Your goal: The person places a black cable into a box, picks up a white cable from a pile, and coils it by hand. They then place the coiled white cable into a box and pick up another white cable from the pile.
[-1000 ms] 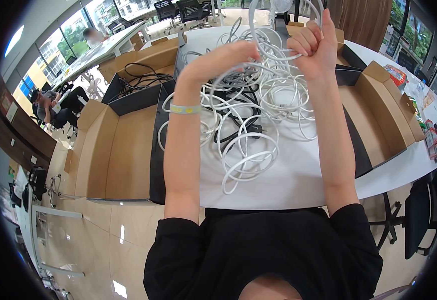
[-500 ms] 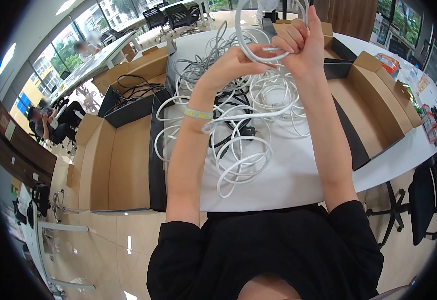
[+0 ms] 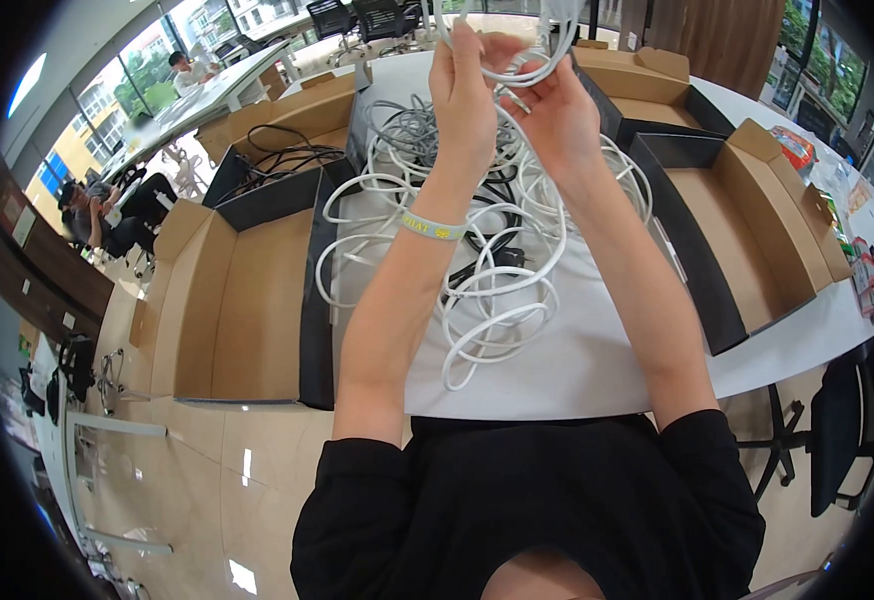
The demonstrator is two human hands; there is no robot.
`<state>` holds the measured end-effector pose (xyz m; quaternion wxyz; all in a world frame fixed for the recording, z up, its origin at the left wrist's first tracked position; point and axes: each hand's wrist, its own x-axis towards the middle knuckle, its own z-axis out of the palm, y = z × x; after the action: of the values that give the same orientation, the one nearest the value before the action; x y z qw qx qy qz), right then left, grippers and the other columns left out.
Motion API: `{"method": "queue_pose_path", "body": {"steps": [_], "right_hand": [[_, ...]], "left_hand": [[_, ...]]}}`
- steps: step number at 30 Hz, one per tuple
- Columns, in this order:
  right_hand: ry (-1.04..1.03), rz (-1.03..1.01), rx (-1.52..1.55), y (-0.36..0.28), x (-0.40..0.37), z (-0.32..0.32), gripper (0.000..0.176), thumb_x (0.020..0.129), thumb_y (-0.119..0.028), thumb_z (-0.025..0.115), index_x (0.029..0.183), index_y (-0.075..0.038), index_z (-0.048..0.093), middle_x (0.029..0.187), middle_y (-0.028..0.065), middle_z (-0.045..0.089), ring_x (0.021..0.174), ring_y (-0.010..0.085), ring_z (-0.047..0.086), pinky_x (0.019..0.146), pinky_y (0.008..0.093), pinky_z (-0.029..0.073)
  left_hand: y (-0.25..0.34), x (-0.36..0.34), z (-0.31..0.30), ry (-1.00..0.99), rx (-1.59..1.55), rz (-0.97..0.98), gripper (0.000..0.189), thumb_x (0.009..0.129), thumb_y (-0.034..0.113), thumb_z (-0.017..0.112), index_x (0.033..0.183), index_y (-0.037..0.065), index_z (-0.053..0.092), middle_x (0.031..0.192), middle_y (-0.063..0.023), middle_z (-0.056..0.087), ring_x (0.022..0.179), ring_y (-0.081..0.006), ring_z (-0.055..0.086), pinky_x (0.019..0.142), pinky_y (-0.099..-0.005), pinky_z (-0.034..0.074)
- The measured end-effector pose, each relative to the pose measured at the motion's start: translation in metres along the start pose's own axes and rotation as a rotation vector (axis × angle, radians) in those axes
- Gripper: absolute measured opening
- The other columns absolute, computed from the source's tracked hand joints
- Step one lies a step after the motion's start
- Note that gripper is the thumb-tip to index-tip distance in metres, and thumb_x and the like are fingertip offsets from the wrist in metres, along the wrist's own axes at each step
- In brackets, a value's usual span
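Observation:
My left hand (image 3: 465, 105) and my right hand (image 3: 559, 118) are raised over the far part of the table, close together. Between them is a looped white cable (image 3: 565, 45), its upper part cut off by the frame's top edge. My left fingers are closed on the cable, and my right fingers curl around its lower strands. Below the hands lies a tangle of white cables (image 3: 497, 325), with a black cable and plug (image 3: 505, 262) among them. A heap of grey cables (image 3: 402, 135) sits behind my left wrist.
Long open cardboard boxes stand left (image 3: 262, 320) and right (image 3: 747, 230) on the white table (image 3: 597, 370). Black cables (image 3: 282, 160) fill another box at the back left; a further box (image 3: 647, 85) stands back right. Packets (image 3: 797, 150) lie at the right edge. People sit far left.
Both hands have shifted: my left moved up and right, my right moved left and lower with its fingers loosening from a fist. The looped cable has turned between them.

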<state>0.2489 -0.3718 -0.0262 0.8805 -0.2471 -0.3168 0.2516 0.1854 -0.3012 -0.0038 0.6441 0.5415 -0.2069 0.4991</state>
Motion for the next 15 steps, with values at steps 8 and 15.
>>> {"method": "queue_pose_path", "body": {"steps": [8, 15], "right_hand": [[-0.160, 0.093, 0.015, -0.046, 0.004, -0.007, 0.058, 0.088, -0.051, 0.030, 0.109, 0.000, 0.048, 0.085, 0.0117, 0.058, 0.072, 0.0207, 0.056, 0.068, 0.0332, 0.045], [-0.378, 0.023, -0.325, -0.092, 0.005, -0.015, 0.040, 0.090, -0.033, 0.042, 0.093, 0.004, 0.055, 0.055, -0.0008, 0.044, 0.044, 0.0069, 0.034, 0.042, 0.0199, 0.027]], "left_hand": [[0.035, 0.010, -0.018, -0.107, -0.091, -0.483, 0.043, 0.088, 0.051, 0.038, 0.070, 0.012, 0.035, 0.056, 0.0047, 0.030, 0.044, -0.0030, 0.026, 0.038, -0.0176, 0.020], [0.044, 0.010, -0.012, -0.464, -0.041, -0.527, 0.040, 0.089, 0.047, 0.040, 0.072, 0.010, 0.035, 0.059, 0.0039, 0.030, 0.050, -0.0057, 0.030, 0.048, -0.0222, 0.031]]}}
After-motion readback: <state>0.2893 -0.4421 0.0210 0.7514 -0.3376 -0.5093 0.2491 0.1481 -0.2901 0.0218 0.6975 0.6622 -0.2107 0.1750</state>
